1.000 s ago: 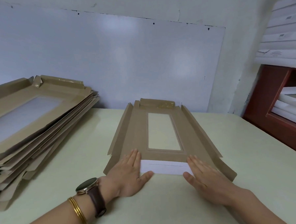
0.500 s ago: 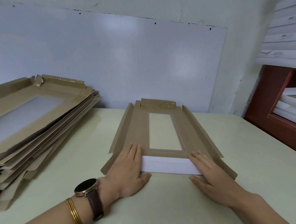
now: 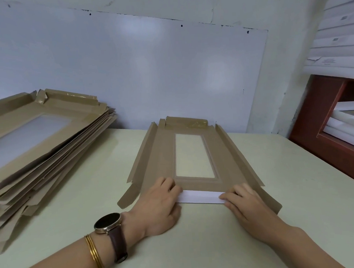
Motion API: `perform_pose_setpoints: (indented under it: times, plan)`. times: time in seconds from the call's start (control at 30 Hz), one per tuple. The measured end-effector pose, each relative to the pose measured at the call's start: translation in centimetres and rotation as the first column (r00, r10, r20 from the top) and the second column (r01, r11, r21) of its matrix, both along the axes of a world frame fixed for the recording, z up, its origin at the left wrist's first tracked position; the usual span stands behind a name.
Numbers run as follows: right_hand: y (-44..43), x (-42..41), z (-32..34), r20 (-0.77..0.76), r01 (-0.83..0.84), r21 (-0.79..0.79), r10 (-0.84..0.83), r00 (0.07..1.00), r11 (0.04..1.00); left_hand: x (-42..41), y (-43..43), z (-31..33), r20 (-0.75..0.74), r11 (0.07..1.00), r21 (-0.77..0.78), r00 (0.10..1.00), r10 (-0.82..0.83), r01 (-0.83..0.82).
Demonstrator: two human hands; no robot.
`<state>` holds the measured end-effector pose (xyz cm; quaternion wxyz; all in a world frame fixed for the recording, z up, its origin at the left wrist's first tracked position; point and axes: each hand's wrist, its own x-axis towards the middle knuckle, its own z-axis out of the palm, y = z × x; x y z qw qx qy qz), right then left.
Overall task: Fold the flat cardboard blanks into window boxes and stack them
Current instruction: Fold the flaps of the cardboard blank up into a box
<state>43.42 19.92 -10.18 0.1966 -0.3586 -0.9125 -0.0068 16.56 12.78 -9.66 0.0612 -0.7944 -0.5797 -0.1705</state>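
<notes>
A brown cardboard blank [image 3: 158,155] with a clear window [image 3: 193,155] lies flat on the table, its long side flaps slightly raised. Its near end flap [image 3: 200,198] is folded over and shows its white side as a narrow strip. My left hand [image 3: 159,204] has its fingers curled over the strip's left end. My right hand [image 3: 245,204] is curled over the right end. A tall stack of flat window blanks [image 3: 39,145] sits at the left.
The pale table [image 3: 198,247] reaches back to a whiteboard [image 3: 128,75] leaning on the wall. A red-brown shelf [image 3: 325,126] with white sheets stands at the right edge. A watch and bangles are on my left wrist.
Both hands went from lying flat with straight fingers to curled over the white flap's ends. The white strip now looks narrower, and the hands have slid slightly apart.
</notes>
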Motion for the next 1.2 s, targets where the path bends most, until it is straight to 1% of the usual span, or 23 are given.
perform_pose_setpoints:
  times: [0.1,0.2,0.37,0.5,0.67,0.83,1.07,1.2]
  plan:
    - [0.3,-0.3,0.5,0.069,0.015,-0.025,-0.014,0.998,1.000,-0.2,0.0,-0.1,-0.018,1.000,-0.003,1.000,0.002,-0.002]
    - [0.7,-0.7,1.2,0.133,0.055,-0.036,-0.050,0.990,0.998,-0.3,0.3,0.4,0.007,1.000,-0.007,1.000,0.015,-0.015]
    - [1.1,-1.4,2.4,0.147,0.103,-0.098,-0.088,0.985,0.990,-0.5,1.0,1.1,0.018,0.995,-0.068,0.997,0.071,-0.069]
    - [2.2,-2.2,3.6,0.246,0.184,-0.126,-0.149,0.958,0.975,-0.5,1.9,1.7,0.029,0.983,-0.134,0.991,0.130,-0.125]
    - [3.9,-3.6,4.5,0.370,0.240,-0.173,-0.162,0.915,0.955,0.0,3.2,2.0,0.024,0.969,-0.162,0.981,0.190,-0.184]
    - [4.6,-4.0,4.4,0.314,0.238,-0.244,-0.156,0.937,0.940,0.0,3.9,1.5,0.024,0.971,-0.154,0.982,0.186,-0.181]
    - [4.5,-3.9,1.6,0.154,0.240,-0.202,-0.211,0.965,0.950,0.8,4.4,0.6,-0.027,0.990,-0.051,0.991,0.130,-0.131]
    - [3.9,-5.1,0.3,0.158,0.292,-0.161,-0.268,0.950,0.943,2.3,4.6,-0.2,-0.071,0.990,-0.099,0.993,0.091,-0.098]
